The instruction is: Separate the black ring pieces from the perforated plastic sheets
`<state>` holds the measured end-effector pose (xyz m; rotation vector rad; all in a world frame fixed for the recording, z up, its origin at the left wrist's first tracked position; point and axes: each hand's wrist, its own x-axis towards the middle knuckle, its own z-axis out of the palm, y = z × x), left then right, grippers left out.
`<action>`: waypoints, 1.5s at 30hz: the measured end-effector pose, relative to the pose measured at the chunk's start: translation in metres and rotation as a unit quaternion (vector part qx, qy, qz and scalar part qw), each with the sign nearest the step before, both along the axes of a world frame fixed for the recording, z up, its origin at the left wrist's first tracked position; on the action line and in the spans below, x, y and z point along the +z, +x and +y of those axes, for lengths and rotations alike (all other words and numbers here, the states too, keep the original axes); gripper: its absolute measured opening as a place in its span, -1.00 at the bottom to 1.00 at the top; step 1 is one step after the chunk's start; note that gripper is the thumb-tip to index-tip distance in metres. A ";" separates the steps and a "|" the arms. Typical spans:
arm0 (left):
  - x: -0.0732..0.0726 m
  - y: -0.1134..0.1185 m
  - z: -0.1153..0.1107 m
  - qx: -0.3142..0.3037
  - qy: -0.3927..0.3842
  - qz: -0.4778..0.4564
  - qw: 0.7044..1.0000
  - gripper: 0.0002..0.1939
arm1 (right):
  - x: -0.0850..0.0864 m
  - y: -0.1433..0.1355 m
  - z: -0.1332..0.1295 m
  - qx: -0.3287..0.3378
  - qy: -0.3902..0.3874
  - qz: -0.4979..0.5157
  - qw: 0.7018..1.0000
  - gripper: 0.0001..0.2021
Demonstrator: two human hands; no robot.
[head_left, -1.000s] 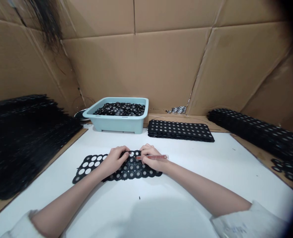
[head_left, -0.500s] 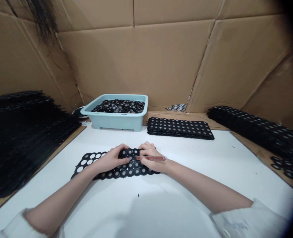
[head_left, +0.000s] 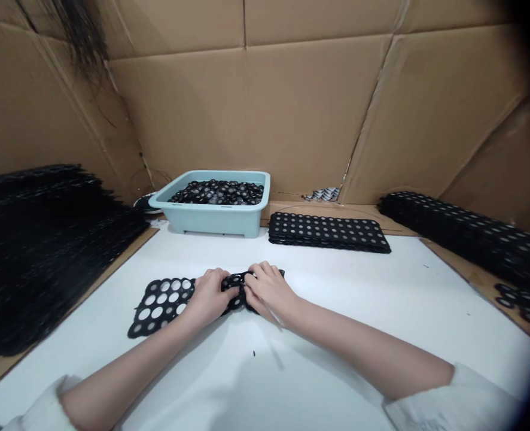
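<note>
The left hand (head_left: 211,294) is clamped on the black ring-patterned sheet (head_left: 166,304), which extends beneath both hands and is bunched between them; the right hand (head_left: 267,293) is closed around a slender pale rod (head_left: 274,313), fingertips against the sheet. White tabletop (head_left: 346,347) surrounds the hands, with a dark scrap (head_left: 254,353) nearer the wearer. Beyond them: light-blue basin (head_left: 215,223), stacked ring-patterned sheets (head_left: 328,232), creased cardboard wall (head_left: 310,120).

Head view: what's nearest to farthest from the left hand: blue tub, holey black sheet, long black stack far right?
1. Holey black sheet: touching the left hand.
2. Blue tub: beyond the hand.
3. Long black stack: far right.
</note>
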<state>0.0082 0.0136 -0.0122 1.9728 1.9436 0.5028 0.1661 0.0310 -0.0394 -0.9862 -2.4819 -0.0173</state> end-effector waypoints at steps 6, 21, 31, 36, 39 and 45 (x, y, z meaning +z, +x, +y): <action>0.010 -0.008 -0.004 -0.032 -0.074 -0.155 0.985 -0.78 | 0.006 -0.002 0.000 -0.006 0.015 -0.001 1.000 -0.89; -0.001 -0.001 0.005 -0.020 0.012 0.022 0.999 -0.84 | 0.002 0.006 0.004 0.036 0.007 0.008 0.999 -0.91; -0.002 -0.007 0.006 -0.039 -0.020 0.005 0.999 -0.85 | 0.002 0.006 0.004 0.044 0.010 0.002 0.999 -0.90; -0.004 -0.008 0.005 -0.033 -0.006 0.012 0.999 -0.82 | 0.002 0.006 0.003 0.043 0.008 0.004 0.999 -0.88; -0.003 -0.008 0.006 -0.033 -0.011 0.016 0.999 -0.84 | 0.000 0.006 0.003 0.042 0.010 0.007 0.999 -0.89; 0.003 -0.006 0.005 -0.035 -0.031 0.017 0.999 -0.84 | -0.001 0.006 0.004 0.041 0.016 0.009 0.999 -0.90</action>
